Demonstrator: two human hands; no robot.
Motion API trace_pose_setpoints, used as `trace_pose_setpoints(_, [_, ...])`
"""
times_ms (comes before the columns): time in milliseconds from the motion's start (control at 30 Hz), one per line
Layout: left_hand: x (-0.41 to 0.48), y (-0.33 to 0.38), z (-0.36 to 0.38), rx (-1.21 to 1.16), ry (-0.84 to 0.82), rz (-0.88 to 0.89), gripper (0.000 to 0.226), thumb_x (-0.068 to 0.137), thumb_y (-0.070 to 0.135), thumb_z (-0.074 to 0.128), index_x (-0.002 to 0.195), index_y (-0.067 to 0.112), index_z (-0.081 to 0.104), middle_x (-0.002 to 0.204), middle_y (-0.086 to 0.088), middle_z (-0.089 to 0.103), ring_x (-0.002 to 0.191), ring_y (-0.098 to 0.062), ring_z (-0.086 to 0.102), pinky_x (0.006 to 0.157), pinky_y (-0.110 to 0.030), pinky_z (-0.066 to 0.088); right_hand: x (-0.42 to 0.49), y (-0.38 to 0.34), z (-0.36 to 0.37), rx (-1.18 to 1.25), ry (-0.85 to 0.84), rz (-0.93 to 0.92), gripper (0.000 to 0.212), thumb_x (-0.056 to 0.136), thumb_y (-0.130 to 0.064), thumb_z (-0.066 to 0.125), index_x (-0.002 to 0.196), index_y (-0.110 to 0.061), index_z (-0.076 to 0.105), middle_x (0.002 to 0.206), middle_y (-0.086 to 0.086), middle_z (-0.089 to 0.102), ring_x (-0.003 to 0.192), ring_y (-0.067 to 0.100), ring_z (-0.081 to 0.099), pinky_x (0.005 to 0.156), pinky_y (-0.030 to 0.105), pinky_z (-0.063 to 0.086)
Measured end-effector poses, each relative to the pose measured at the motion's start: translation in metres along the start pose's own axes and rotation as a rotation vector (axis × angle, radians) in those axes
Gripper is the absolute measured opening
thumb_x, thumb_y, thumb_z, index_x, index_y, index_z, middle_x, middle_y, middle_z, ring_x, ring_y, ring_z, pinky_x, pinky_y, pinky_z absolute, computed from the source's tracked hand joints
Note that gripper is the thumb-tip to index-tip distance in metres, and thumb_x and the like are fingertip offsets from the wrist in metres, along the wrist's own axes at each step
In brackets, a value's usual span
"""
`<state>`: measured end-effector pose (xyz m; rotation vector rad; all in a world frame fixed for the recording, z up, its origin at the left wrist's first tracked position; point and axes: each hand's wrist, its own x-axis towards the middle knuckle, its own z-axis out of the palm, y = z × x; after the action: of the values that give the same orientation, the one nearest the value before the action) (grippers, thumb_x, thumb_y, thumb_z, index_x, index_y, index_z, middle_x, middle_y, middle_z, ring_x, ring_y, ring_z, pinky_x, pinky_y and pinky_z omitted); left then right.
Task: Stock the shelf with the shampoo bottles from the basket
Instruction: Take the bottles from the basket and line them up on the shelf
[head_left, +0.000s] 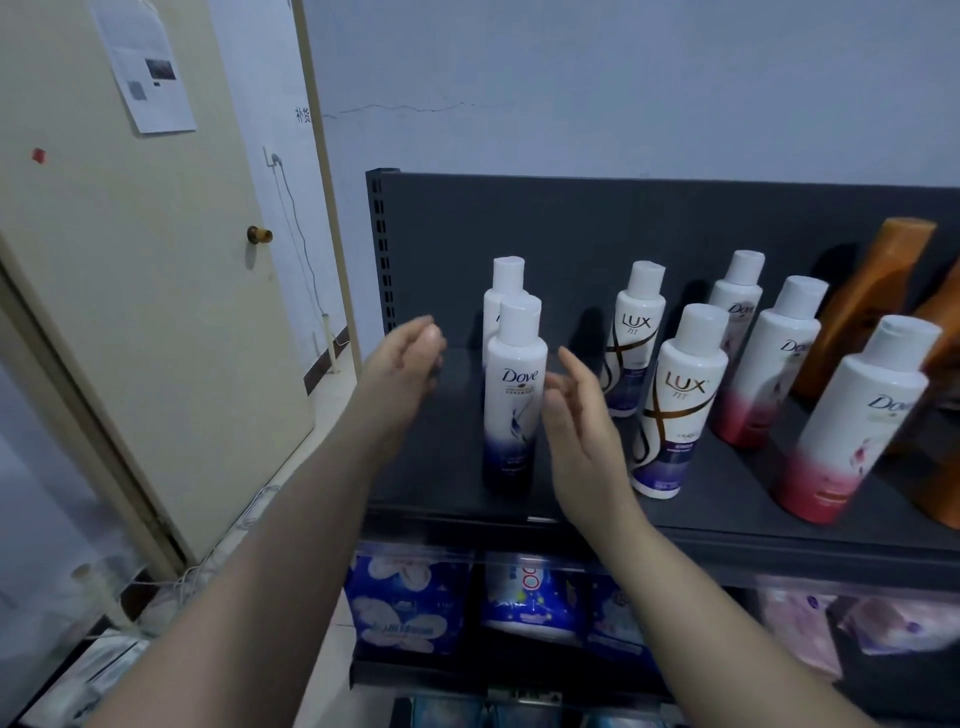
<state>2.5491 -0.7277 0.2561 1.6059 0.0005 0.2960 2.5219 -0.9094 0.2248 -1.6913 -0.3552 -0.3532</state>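
Where the purple-bottomed shampoo bottle (514, 400) stands upright at the front left of the shelf (431, 467), we log both grips released: left hand (410, 358) apart from it, fingers relaxed; right hand (576, 436) just beside it, fingers straight, holding nothing.

Dim, cool, bluish light lies evenly over the wall; there is no hard glare on the white bottles (514, 395); each throws a soft dark shadow leftward onto the back panel (571, 234) of the shelf (441, 483); the left hand (408, 358) is smeared by motion blur at its fingertips; the door (130, 312) bows at the left edge; bottles toward the shelf's right end lean outward; the packets (410, 603) beneath look soft and hazy.
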Motion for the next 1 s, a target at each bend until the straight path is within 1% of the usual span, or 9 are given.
trace_pose_setpoints(167, [0.046, -0.009, 0.023, 0.196, -0.275, -0.014, 0.081, 0.077, 0.027, 0.076, 0.145, 0.015, 0.034, 0.132, -0.007, 0.056, 0.112, -0.013, 0.059, 0.091, -0.026, 0.052, -0.004, 0.001, 0.001, -0.186, -0.155, 0.021, 0.074, 0.080, -0.025, 0.074, 0.142, -0.030, 0.035, 0.115, -0.016, 0.062, 0.103, -0.001, 0.061, 0.090, 0.024, 0.051])
trace_pose_setpoints(267, [0.063, -0.016, 0.040, 0.298, -0.291, -0.035, 0.055, 0.086, 0.011, 0.066, 0.134, 0.000, 0.042, 0.122, -0.025, 0.058, 0.072, 0.002, 0.057, 0.059, -0.014, 0.048, -0.005, 0.006, 0.001, -0.305, -0.176, 0.029, 0.058, 0.076, -0.027, 0.075, 0.127, -0.030, 0.048, 0.109, -0.014, 0.066, 0.098, 0.004, 0.062, 0.089, 0.035, 0.052])
trace_pose_setpoints(367, [0.074, -0.025, 0.045, 0.386, -0.238, -0.069, 0.046, 0.085, 0.013, 0.061, 0.119, -0.011, 0.040, 0.112, -0.027, 0.053, 0.051, 0.002, 0.045, 0.054, -0.018, 0.040, -0.003, 0.006, 0.001, -0.332, -0.172, 0.035, 0.051, 0.075, -0.030, 0.075, 0.120, -0.028, 0.051, 0.105, -0.012, 0.067, 0.096, 0.008, 0.064, 0.087, 0.038, 0.053])
trace_pose_setpoints(500, [0.070, -0.029, 0.039, 0.401, -0.302, -0.068, 0.038, 0.083, 0.019, 0.062, 0.110, -0.003, 0.046, 0.066, 0.005, 0.057, 0.058, 0.001, 0.051, 0.057, -0.017, 0.041, -0.004, 0.006, 0.000, -0.340, -0.171, 0.040, 0.051, 0.074, -0.032, 0.076, 0.118, -0.030, 0.050, 0.104, -0.013, 0.067, 0.094, 0.008, 0.064, 0.086, 0.036, 0.053])
trace_pose_setpoints(633, [0.066, -0.032, 0.039, 0.403, -0.322, -0.007, 0.041, 0.084, 0.013, 0.059, 0.114, -0.009, 0.041, 0.072, -0.011, 0.053, 0.048, 0.007, 0.048, 0.048, -0.007, 0.039, -0.005, 0.007, 0.001, -0.338, -0.167, 0.047, 0.052, 0.074, -0.033, 0.076, 0.118, -0.032, 0.050, 0.105, -0.014, 0.067, 0.094, 0.007, 0.064, 0.087, 0.036, 0.053])
trace_pose_setpoints(700, [0.063, -0.030, 0.040, 0.426, -0.303, -0.006, 0.040, 0.084, 0.014, 0.059, 0.112, -0.008, 0.041, 0.060, 0.004, 0.049, 0.046, 0.006, 0.047, 0.047, -0.007, 0.038, -0.005, 0.008, 0.001, -0.334, -0.167, 0.050, 0.052, 0.073, -0.034, 0.077, 0.117, -0.032, 0.050, 0.103, -0.013, 0.067, 0.093, 0.007, 0.064, 0.086, 0.037, 0.053])
trace_pose_setpoints(833, [0.059, -0.036, 0.040, 0.466, -0.300, -0.015, 0.040, 0.083, 0.010, 0.060, 0.111, -0.010, 0.040, 0.069, -0.013, 0.046, 0.046, 0.002, 0.044, 0.046, -0.008, 0.038, -0.006, 0.006, 0.002, -0.323, -0.161, 0.053, 0.052, 0.072, -0.033, 0.078, 0.117, -0.032, 0.050, 0.102, -0.013, 0.066, 0.093, 0.008, 0.063, 0.086, 0.037, 0.053])
trace_pose_setpoints(900, [0.058, -0.036, 0.042, 0.471, -0.305, -0.015, 0.040, 0.083, 0.007, 0.059, 0.111, -0.013, 0.040, 0.060, -0.003, 0.045, 0.046, 0.002, 0.045, 0.046, -0.008, 0.038, -0.006, 0.005, 0.002, -0.320, -0.152, 0.044, 0.053, 0.072, -0.032, 0.078, 0.117, -0.031, 0.050, 0.102, -0.013, 0.066, 0.092, 0.007, 0.063, 0.085, 0.036, 0.053])
trace_pose_setpoints(1000, [0.055, -0.030, 0.031, 0.438, -0.341, -0.035, 0.059, 0.077, 0.013, 0.068, 0.122, -0.013, 0.040, 0.075, -0.017, 0.054, 0.056, 0.004, 0.055, 0.055, -0.013, 0.046, -0.009, 0.000, -0.001, -0.289, -0.144, 0.059, 0.066, 0.070, -0.030, 0.082, 0.125, -0.034, 0.047, 0.100, -0.016, 0.064, 0.090, 0.000, 0.061, 0.083, 0.024, 0.050])
